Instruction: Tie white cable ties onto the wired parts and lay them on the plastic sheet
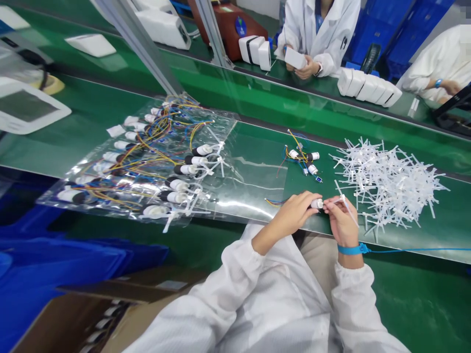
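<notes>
Fingers (303, 199) on cylinder (317, 203), tie (343, 198), near bench edge (319, 229)

- Right of centre, a narrow bare strip of the green bench (326, 169) leaves a lane between the small wired cluster (302, 158) and the heap of white ties (390, 184).
- Below that cluster, the left hand (294, 211) and right hand (342, 220), close together, block the near edge.
- Centre, the bare right part of the clear plastic sheet (257, 181) gives low, open room; farther left, parts with looping wires (178, 184) crowd it.
- Upper left, a slanting metal post (147, 56) obstructs the far side.
- Lower right, a blue cord (415, 250) crosses the near edge.
</notes>
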`<move>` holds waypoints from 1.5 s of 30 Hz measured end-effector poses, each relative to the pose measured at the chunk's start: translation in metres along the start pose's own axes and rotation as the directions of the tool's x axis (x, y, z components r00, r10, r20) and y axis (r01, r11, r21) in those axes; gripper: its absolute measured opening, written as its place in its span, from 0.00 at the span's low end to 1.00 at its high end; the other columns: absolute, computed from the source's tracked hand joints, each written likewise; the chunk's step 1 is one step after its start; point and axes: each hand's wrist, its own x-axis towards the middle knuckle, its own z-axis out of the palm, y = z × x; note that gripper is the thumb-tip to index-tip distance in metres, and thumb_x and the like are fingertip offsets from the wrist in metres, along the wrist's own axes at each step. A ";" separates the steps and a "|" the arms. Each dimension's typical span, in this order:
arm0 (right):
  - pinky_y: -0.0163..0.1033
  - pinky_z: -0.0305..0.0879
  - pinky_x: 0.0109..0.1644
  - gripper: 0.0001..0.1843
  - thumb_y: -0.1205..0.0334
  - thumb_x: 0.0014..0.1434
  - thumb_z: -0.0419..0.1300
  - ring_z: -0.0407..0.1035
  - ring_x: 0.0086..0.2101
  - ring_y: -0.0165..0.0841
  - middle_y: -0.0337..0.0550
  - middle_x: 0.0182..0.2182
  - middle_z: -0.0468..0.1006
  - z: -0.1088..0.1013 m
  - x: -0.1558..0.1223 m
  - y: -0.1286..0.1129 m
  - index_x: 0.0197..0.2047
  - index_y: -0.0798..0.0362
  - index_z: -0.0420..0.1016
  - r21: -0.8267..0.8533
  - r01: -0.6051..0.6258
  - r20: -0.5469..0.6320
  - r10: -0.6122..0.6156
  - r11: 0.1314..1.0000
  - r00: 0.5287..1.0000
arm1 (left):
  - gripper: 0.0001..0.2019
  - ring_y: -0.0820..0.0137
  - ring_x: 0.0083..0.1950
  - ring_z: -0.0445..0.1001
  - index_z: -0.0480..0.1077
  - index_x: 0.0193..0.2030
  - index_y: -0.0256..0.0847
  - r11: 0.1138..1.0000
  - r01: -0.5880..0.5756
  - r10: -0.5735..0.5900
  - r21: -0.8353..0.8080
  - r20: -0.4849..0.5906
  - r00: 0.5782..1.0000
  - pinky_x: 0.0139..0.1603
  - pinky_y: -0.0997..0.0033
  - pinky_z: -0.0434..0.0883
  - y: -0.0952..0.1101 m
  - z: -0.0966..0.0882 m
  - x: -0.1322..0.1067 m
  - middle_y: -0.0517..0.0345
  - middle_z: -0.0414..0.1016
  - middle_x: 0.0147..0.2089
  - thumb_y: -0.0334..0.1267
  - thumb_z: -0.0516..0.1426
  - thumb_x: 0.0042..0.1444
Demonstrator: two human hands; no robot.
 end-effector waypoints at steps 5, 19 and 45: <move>0.42 0.73 0.38 0.11 0.58 0.52 0.81 0.74 0.33 0.35 0.42 0.34 0.83 -0.001 0.000 0.000 0.35 0.49 0.86 -0.044 0.029 0.000 -0.029 0.999 1.000 | 0.13 0.56 0.58 0.77 0.73 0.63 0.43 0.996 -0.067 0.064 -0.056 -0.061 0.996 0.62 0.56 0.72 0.000 -0.001 0.000 0.46 0.80 0.60 0.43 0.53 0.81; 0.37 0.55 0.23 0.16 0.50 0.57 0.79 0.73 0.26 0.33 0.46 0.33 0.86 -0.003 -0.003 -0.001 0.42 0.50 0.85 -0.086 -0.014 0.053 0.018 0.996 0.998 | 0.14 0.56 0.57 0.78 0.72 0.65 0.43 0.999 -0.024 0.021 -0.045 -0.071 0.997 0.62 0.57 0.73 0.000 0.001 -0.001 0.48 0.81 0.57 0.43 0.52 0.81; 0.48 0.76 0.47 0.10 0.53 0.57 0.79 0.75 0.36 0.40 0.43 0.35 0.84 0.000 -0.004 -0.003 0.37 0.47 0.88 -0.148 0.046 0.113 -0.029 0.988 0.993 | 0.13 0.56 0.54 0.77 0.75 0.58 0.44 0.999 -0.002 0.002 -0.032 -0.003 1.000 0.61 0.56 0.72 -0.001 -0.003 0.002 0.49 0.81 0.54 0.46 0.52 0.81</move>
